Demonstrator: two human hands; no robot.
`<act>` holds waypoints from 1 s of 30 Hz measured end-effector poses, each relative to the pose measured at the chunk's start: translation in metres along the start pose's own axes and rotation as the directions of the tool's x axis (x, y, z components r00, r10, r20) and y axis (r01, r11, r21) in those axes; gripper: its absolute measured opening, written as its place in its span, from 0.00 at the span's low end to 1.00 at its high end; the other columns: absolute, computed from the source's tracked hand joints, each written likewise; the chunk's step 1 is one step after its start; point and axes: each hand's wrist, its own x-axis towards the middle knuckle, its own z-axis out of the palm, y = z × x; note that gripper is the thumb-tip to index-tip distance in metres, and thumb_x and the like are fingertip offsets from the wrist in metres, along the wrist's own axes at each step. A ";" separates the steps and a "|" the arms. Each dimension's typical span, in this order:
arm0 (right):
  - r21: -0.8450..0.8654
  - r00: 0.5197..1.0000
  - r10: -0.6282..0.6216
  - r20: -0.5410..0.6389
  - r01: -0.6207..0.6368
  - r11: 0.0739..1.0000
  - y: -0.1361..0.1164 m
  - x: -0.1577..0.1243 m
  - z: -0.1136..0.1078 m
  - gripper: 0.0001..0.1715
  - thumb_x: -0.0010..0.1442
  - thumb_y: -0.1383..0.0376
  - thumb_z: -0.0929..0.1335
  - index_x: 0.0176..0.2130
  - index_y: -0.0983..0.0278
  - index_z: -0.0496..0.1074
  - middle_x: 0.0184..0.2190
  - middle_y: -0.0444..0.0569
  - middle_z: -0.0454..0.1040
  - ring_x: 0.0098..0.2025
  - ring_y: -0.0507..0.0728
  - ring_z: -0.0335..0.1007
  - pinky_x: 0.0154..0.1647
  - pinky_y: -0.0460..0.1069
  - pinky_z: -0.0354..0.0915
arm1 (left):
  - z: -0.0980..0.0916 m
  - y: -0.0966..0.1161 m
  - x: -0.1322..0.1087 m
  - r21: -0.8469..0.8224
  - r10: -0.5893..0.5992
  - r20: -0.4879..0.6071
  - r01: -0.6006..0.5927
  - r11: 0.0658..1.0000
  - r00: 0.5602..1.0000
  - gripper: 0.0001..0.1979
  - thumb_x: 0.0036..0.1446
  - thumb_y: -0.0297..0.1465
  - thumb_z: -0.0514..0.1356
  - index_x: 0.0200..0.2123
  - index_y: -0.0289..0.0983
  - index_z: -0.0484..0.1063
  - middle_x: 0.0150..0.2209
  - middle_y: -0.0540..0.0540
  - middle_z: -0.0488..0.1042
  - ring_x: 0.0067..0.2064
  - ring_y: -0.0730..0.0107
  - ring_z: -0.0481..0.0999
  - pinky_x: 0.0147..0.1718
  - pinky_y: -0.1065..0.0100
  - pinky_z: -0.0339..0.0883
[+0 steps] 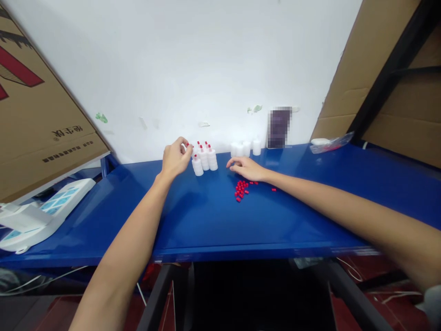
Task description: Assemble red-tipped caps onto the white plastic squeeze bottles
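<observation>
Two arms [138, 239] outstretched: left fingers [181, 141] pinching red cap [188, 145] beside bottles [204, 161]; right fingers [235, 160] loosely parted, palm down.

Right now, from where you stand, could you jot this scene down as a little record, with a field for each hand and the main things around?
Left hand: fingers at a red tip, beside the red-tipped white bottles; grip unclear
Right hand: fingers loosely bent, nothing visibly held
Loose red pieces: mostly heaped near the right hand, a few apart
Plain white bottles: near the wall, beyond the right hand
Surface: blue table
Far left: white power strip, cardboard
</observation>
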 end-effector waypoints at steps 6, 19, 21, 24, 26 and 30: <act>0.084 0.975 -0.041 -0.217 0.061 0.995 -0.002 -0.002 -0.001 0.17 0.55 0.59 0.69 0.43 0.65 0.73 0.19 0.36 0.59 0.23 0.51 0.55 0.29 0.49 0.55 | 0.005 -0.005 0.000 0.109 0.008 0.107 -0.019 0.994 0.994 0.09 0.61 0.38 0.55 0.37 0.39 0.72 0.24 0.49 0.73 0.27 0.66 0.69 0.30 0.66 0.56; 0.085 0.795 -0.015 -0.607 0.083 0.993 0.003 -0.004 -0.013 0.13 0.53 0.58 0.64 0.24 0.63 0.70 0.18 0.43 0.63 0.26 0.55 0.59 0.30 0.50 0.54 | 0.005 -0.010 0.000 0.188 0.042 0.170 -0.074 0.979 0.985 0.12 0.62 0.39 0.54 0.40 0.40 0.74 0.27 0.47 0.75 0.29 0.62 0.72 0.31 0.66 0.57; 0.100 0.802 0.012 -0.598 0.060 0.993 0.005 -0.002 -0.014 0.12 0.53 0.58 0.64 0.24 0.62 0.70 0.19 0.43 0.63 0.26 0.55 0.60 0.30 0.51 0.55 | 0.005 -0.011 0.001 0.213 0.054 0.165 -0.089 0.973 0.985 0.12 0.63 0.39 0.54 0.39 0.40 0.74 0.27 0.46 0.75 0.30 0.61 0.72 0.31 0.65 0.57; 0.120 0.813 0.025 -0.581 0.056 0.991 0.007 0.001 -0.014 0.11 0.52 0.59 0.64 0.25 0.62 0.70 0.19 0.43 0.64 0.26 0.54 0.60 0.30 0.51 0.55 | 0.005 -0.011 0.001 0.234 0.048 0.177 -0.089 0.968 0.983 0.12 0.63 0.40 0.54 0.37 0.40 0.73 0.27 0.45 0.75 0.30 0.60 0.72 0.30 0.65 0.56; 0.130 0.812 0.038 -0.583 0.047 0.990 0.010 0.003 -0.015 0.09 0.51 0.60 0.63 0.26 0.62 0.69 0.18 0.43 0.63 0.25 0.54 0.59 0.29 0.50 0.55 | 0.006 -0.010 0.000 0.241 0.038 0.200 -0.087 0.967 0.979 0.12 0.62 0.42 0.55 0.35 0.40 0.72 0.27 0.46 0.74 0.30 0.60 0.71 0.30 0.65 0.55; 0.223 0.813 0.101 -0.573 0.037 0.974 0.016 0.004 -0.017 0.07 0.46 0.65 0.60 0.26 0.60 0.67 0.16 0.42 0.61 0.22 0.54 0.58 0.26 0.50 0.54 | 0.004 -0.007 0.000 0.245 -0.001 0.203 -0.050 0.968 0.979 0.13 0.61 0.44 0.56 0.33 0.40 0.70 0.27 0.45 0.74 0.29 0.61 0.70 0.29 0.65 0.53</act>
